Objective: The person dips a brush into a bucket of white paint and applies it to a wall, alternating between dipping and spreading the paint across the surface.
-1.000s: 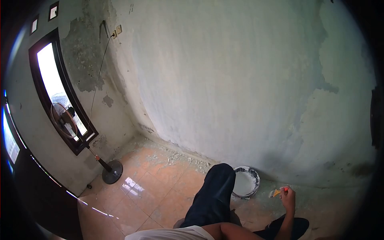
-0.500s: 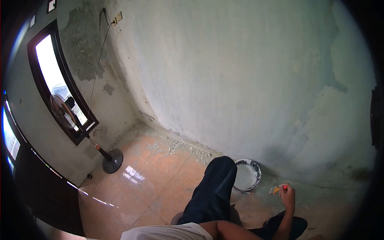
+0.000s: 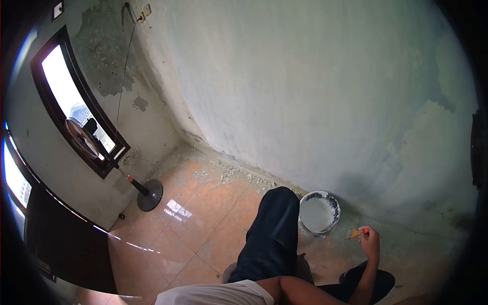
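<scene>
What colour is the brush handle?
The brush handle is yellow-orange with a red part, seen best in the head view.

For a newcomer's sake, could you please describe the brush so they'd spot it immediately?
Find the large pale wall, then the round bucket at its foot. To the bucket's right in view, the right hand holds the brush: small, yellow and red, unlike the white-smeared bucket.

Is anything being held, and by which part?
A brush, held in the right hand by its handle, at the red part. The left hand is out of view.
</scene>
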`<state>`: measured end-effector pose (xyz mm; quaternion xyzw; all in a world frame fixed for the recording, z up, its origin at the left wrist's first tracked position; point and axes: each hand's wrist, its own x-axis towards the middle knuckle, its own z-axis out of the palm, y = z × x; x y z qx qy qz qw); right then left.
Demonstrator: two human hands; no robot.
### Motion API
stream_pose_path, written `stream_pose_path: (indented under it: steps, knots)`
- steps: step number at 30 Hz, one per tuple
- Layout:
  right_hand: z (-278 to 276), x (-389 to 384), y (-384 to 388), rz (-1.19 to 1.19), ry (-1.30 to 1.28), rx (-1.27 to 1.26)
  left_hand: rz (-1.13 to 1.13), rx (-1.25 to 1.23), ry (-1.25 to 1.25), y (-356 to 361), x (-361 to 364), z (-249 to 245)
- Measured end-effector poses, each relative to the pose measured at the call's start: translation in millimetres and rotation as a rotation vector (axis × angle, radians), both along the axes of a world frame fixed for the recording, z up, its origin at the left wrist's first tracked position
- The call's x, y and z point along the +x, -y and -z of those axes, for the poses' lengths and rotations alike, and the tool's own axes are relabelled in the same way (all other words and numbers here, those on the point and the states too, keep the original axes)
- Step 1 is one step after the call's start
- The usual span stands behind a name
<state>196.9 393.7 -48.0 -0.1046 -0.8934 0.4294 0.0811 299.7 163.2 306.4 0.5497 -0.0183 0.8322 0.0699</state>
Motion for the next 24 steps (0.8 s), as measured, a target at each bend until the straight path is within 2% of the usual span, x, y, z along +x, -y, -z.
stream_pose_path:
  steps: [4,6,7,9,11,13,14,16,18,21,22,23,24]
  knots:
    - [7.8,-1.6,-3.7,-0.047,-0.023,0.055,0.139,-0.031,-0.136,-0.7,-15.3,-4.7]
    - [14.9,-1.4,-8.5,-0.013,0.02,-0.047,-0.177,-0.142,-0.133,-5.7,4.9,10.7]
    - [16.6,1.3,-11.7,0.011,0.039,-0.044,-0.153,-0.139,-0.115,-5.9,7.6,12.9]
    - [19.6,4.1,-14.8,0.023,0.009,0.047,-0.242,-0.131,-0.124,0.2,6.3,21.6]
    - [21.1,7.3,-14.7,0.043,-0.076,0.031,-0.336,-0.106,-0.126,4.8,4.3,38.8]
    - [25.4,7.8,-18.7,0.089,-0.092,0.044,-0.449,-0.345,-0.468,4.0,-16.6,96.9]
    - [24.7,6.7,-20.0,0.104,-0.128,0.067,-0.676,-0.385,-0.391,6.2,-17.5,111.5]
    - [25.1,1.3,-19.1,0.117,-0.184,0.072,-0.741,-0.657,-0.473,29.2,-38.2,139.9]
    - [30.1,-7.8,-17.6,0.113,-0.247,0.035,-0.614,-0.97,-0.429,62.0,-53.1,164.6]
    - [44.0,-21.5,-5.9,0.155,-0.354,-0.018,-0.434,-1.3,-0.033,112.6,-56.8,190.7]
    - [50.3,-27.3,-3.2,0.168,-0.293,-0.055,-0.442,-1.312,0.092,124.6,-60.0,205.3]
    - [31.0,-24.9,14.8,0.203,-0.285,-0.056,-0.401,-1.279,0.316,134.3,-57.9,204.2]
    - [38.6,-28.2,16.5,0.136,-0.364,-0.122,-0.459,-1.282,0.425,142.1,-57.6,212.6]
